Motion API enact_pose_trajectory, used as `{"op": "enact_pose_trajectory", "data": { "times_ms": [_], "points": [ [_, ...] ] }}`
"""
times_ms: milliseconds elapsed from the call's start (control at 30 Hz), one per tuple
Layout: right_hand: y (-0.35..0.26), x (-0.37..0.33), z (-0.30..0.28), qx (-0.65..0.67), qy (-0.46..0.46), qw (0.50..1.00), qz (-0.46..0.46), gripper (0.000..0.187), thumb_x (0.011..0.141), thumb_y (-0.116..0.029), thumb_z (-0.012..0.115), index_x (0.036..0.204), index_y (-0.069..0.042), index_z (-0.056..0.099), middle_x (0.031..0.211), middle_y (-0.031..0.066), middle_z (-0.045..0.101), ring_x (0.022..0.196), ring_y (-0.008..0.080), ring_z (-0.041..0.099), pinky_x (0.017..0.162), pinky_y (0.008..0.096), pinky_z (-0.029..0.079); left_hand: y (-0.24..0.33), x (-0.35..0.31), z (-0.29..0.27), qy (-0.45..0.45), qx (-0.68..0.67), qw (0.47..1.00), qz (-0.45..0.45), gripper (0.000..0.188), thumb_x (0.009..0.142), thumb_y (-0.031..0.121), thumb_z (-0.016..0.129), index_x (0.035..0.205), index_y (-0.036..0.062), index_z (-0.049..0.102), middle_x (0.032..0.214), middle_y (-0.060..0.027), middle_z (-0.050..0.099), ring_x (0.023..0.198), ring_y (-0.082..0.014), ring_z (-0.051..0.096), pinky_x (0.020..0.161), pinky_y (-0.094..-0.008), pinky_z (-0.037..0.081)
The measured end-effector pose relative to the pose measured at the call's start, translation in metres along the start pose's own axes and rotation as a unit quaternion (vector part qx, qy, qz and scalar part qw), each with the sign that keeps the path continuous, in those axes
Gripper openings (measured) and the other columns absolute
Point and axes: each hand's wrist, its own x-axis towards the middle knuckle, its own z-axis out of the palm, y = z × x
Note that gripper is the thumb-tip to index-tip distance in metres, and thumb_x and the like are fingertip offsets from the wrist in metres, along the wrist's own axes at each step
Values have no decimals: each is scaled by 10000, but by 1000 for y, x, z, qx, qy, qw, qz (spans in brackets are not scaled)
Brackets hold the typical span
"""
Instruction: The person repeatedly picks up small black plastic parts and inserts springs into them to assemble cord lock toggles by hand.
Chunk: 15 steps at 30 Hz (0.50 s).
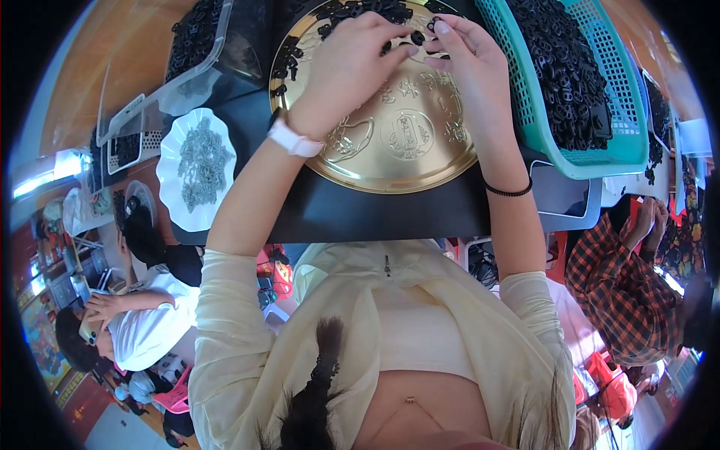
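Observation:
Both my hands work close together over the far half of a round gold tray (375, 171) with raised designs. My left hand (352, 67), with a pale watch band at the wrist, pinches a small black plastic part (418, 37) between thumb and fingertips. A short way to its right, my right hand (474, 60) has its fingertips closed on another small black piece (433, 24), partly covered by the fingers. The two pieces look slightly apart. More black plastic parts (286, 61) lie along the tray's left and far rim, some hidden behind my left hand.
A green mesh basket (531, 112) heaped with black parts (562, 75) stands at the right, by a tablet-like device (559, 191). On the left are a white scalloped dish (171, 180) of small silvery metal pieces and a clear bin (217, 64). Other people sit on both sides.

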Motion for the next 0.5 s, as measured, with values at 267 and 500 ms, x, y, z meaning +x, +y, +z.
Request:
{"op": "enact_pose_trajectory", "data": {
  "times_ms": [267, 500],
  "points": [
    [2, 1, -2, 4, -4, 1000, -1, 251, 899, -169, 562, 1084, 1, 557, 940, 65, 615, 819, 117, 612, 678, 222, 523, -11, -8, 5, -56, 21, 998, 19, 160, 793, 156, 643, 937, 85, 651, 870, -63, 589, 781, -225, 582, 697, -323, 472],
    [-5, -7, 0, -13, -47, 999, -3, 262, 887, -173, 581, 1087, -3, 567, 967, 66, 632, 833, 117, 611, 715, 232, 509, -12, -24, -27, -111, -299, 922, -219, 276, 809, 92, 643, 1085, 97, 646, 804, -18, 594, 731, -104, 594, 684, -211, 485]
  ]
}}
